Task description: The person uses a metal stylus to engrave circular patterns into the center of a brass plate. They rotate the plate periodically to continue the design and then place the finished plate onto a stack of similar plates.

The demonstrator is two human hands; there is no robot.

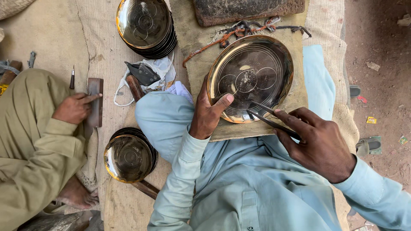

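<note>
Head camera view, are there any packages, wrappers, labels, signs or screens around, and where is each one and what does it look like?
No signs, screens or labels show.
Small wrapper: on the bare ground at right, flat scrap, yellow with red.
Second scrap: ground at far right edge, small, green and yellow.
White plastic bag: crumpled on the mat, between the upper stack of plates and the person's knee.

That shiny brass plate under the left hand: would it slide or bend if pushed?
The brass plate looks stiff, being metal. Polished and shallow, it would probably slip, though the coarse cloth and left hand likely check that. The right hand holds a pointed tool.
</note>
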